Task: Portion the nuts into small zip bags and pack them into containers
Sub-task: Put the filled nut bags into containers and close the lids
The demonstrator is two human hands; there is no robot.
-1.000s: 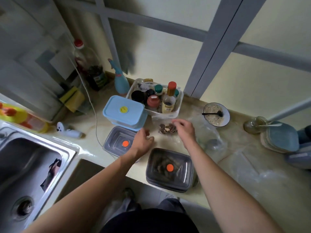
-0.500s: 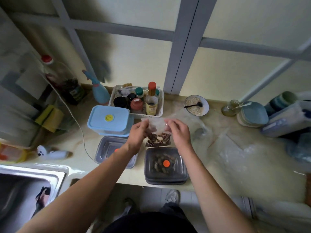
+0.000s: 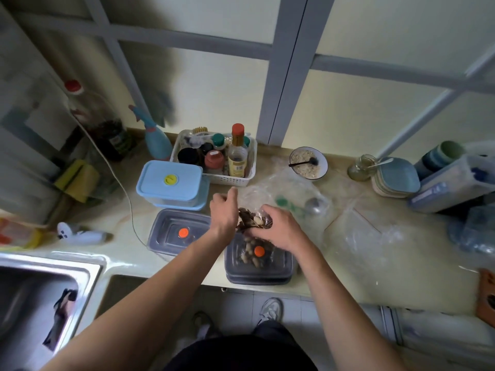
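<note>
Your right hand (image 3: 278, 230) is gripping the nut bag (image 3: 254, 219), your left hand (image 3: 223, 211) probably pinching its nine-o'clock edge; be pressing the zip flat.

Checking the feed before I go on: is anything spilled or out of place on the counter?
No nuts look spilled. Both hands, the left hand and the right hand, hold the small bag of nuts above the dark container. Loose clear plastic bags lie crumpled across the counter on the right.
</note>
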